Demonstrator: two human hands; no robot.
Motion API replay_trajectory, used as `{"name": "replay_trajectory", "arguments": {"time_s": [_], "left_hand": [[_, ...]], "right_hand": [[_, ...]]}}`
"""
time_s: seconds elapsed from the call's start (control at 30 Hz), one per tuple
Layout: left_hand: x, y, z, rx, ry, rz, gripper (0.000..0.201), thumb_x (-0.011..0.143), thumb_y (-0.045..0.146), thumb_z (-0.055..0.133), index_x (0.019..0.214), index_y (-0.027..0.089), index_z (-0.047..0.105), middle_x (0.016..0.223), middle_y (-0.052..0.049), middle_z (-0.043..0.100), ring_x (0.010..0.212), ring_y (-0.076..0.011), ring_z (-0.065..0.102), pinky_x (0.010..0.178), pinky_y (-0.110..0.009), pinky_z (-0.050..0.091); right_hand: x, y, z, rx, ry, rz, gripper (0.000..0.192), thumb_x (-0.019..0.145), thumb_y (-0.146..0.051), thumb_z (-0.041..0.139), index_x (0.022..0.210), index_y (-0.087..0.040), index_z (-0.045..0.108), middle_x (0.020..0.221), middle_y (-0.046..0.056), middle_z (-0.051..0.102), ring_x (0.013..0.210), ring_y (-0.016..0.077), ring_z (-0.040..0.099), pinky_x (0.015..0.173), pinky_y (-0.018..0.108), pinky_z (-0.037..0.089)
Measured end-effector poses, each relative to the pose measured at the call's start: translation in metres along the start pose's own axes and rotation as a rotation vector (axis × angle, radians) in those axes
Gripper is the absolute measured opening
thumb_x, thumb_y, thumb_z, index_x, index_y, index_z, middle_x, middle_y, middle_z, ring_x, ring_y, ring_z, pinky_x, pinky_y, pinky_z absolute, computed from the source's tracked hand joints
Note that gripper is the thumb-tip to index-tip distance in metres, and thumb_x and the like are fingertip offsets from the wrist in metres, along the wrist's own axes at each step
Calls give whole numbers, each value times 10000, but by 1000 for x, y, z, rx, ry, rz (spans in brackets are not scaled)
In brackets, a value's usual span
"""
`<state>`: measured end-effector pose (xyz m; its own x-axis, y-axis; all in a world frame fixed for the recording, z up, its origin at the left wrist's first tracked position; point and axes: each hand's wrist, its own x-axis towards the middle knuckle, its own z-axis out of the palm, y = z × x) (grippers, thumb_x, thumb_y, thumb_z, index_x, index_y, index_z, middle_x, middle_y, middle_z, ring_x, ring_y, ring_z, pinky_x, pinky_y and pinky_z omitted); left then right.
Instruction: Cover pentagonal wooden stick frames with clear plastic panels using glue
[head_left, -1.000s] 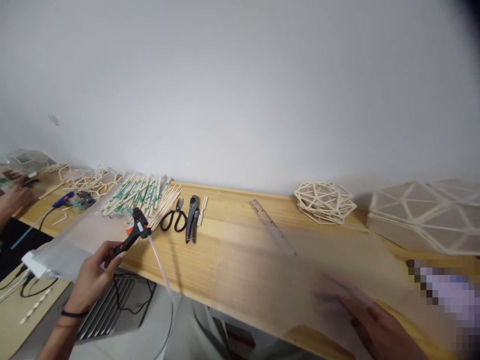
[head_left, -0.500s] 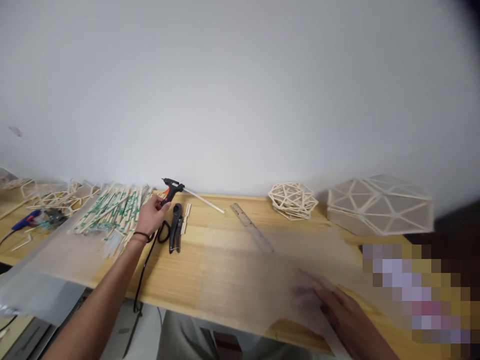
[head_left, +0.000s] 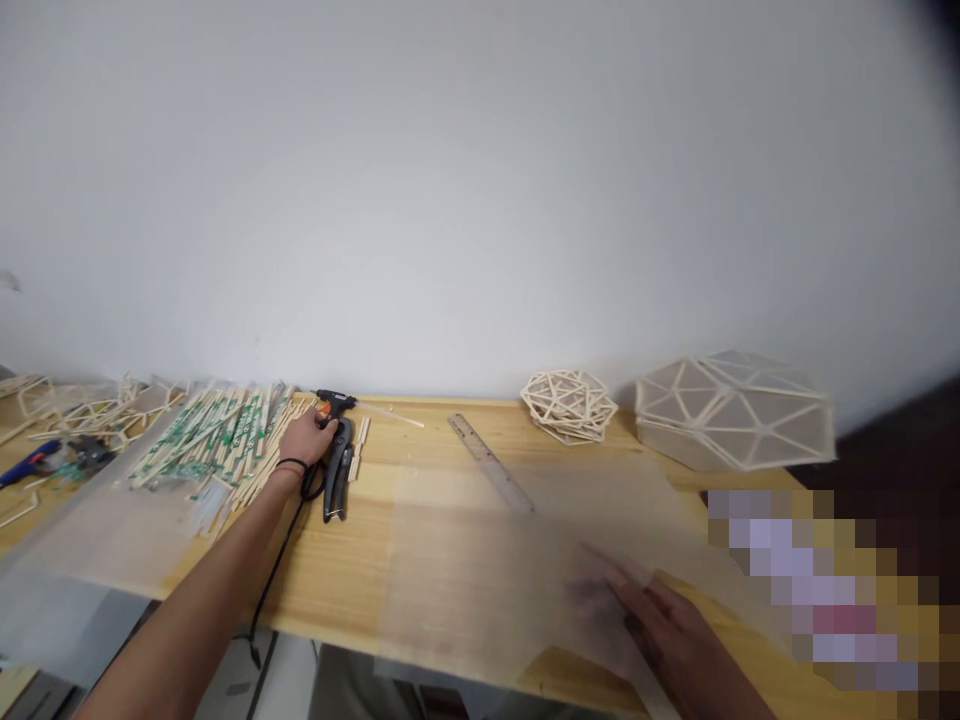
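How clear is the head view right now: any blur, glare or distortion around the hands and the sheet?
Head view: soft, even light, no glare. Slight motion blur all over; the right hand under the translucent sheet is smeared. The left hand on the glue gun is clearer. Wide-lens bending curves the bench edge, the top right corner is dark, and a pixelated patch covers the lower right.

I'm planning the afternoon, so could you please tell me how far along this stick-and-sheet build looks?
Done: one panelled dome and a stack of bare stick frames sit by the wall. In hand: the left hand grips the glue gun on the bench; the right hand lies under a translucent sheet. Left: the frames are uncovered, and many wrapped chopsticks remain unused.
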<state>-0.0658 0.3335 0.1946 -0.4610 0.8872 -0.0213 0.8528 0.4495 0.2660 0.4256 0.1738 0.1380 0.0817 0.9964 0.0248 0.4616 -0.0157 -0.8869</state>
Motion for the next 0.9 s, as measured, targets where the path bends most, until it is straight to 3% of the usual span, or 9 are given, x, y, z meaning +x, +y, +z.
{"name": "replay_trajectory", "arguments": {"time_s": [0.1,0.23,0.33,0.47,0.67,0.9], "left_hand": [[4,-2,-1,29,-2,-7,364,1002,386,668,1293,167,650,1291,-111,680,1107,-262,692,936,-480,599],[8,-7,-2,63,8,-16,367,1002,384,668,1297,167,647,1295,-112,678,1109,-263,692,936,-482,600],[10,-12,0,78,20,-12,366,1002,383,668,1296,166,648,1290,-112,680,1100,-261,695,929,-477,603],[13,-21,3,80,50,46,356,1004,379,667,1287,164,652,1271,-108,687,1078,-253,701,914,-467,609],[19,-51,-1,99,146,196,348,1007,359,663,1303,176,647,1317,-113,670,1118,-261,688,942,-478,602],[16,-83,-8,168,82,332,308,1012,347,657,1273,183,664,1303,-109,679,1108,-250,691,941,-466,603]], "right_hand": [[-1,5,3,90,-102,134,261,838,-417,672,635,-266,737,600,36,699,564,225,651,515,292,541],[-1,12,11,161,-73,207,375,882,-523,609,612,-271,674,540,23,626,495,213,592,472,302,506],[-1,14,13,123,-25,136,344,856,-505,653,607,-270,687,556,32,633,542,225,608,538,318,533],[-1,17,13,88,9,55,355,874,-491,638,605,-265,694,508,16,596,500,206,556,503,303,495],[-1,17,11,28,4,78,376,871,-487,638,563,-273,664,491,5,597,474,194,551,484,288,489],[-1,16,9,-34,12,26,356,874,-457,633,575,-277,705,534,21,673,496,220,621,485,300,519]]}}
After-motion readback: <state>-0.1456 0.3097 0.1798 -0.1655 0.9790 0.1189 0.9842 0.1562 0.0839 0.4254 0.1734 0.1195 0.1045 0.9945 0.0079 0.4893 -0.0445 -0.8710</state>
